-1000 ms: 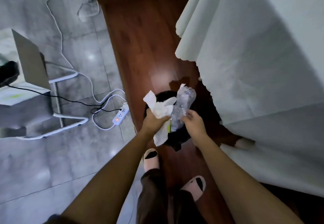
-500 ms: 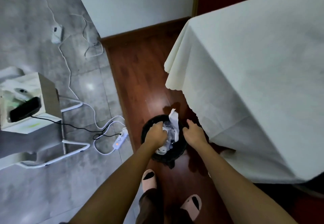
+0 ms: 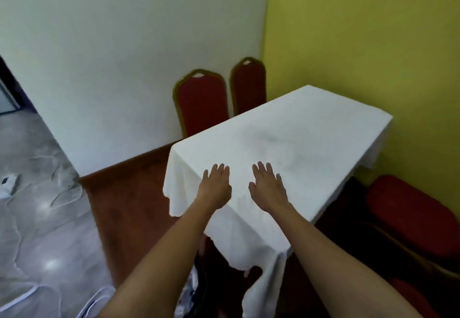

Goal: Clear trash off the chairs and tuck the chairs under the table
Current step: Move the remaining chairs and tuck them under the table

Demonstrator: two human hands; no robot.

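Red upholstery is what marks the chairs. Three are counted with certainty: two upright chair backs with gold frames at the upper centre of the frame, one (image 3: 201, 101) to the left and one (image 3: 249, 85) to the right, and a red seat (image 3: 408, 214) at the right edge. A further red patch at the lower right may be a fourth chair, but it cannot be told.

One table with a white tablecloth (image 3: 298, 133) lies in the centre, its long axis running from the lower left to the upper right.

Both hands are empty, with fingers spread, palms down over the near end of the cloth; whether they touch it cannot be told. The left hand (image 3: 215, 188) is nearer to the two backs, which stand beyond the far long edge. The right hand (image 3: 268, 189) is nearer to the red seat, which lies to the right and below, apart from the table edge and seemingly not tucked.

No trash is seen on the visible seat. One dark bin (image 3: 196, 290) with pale contents is partly seen at the bottom centre.
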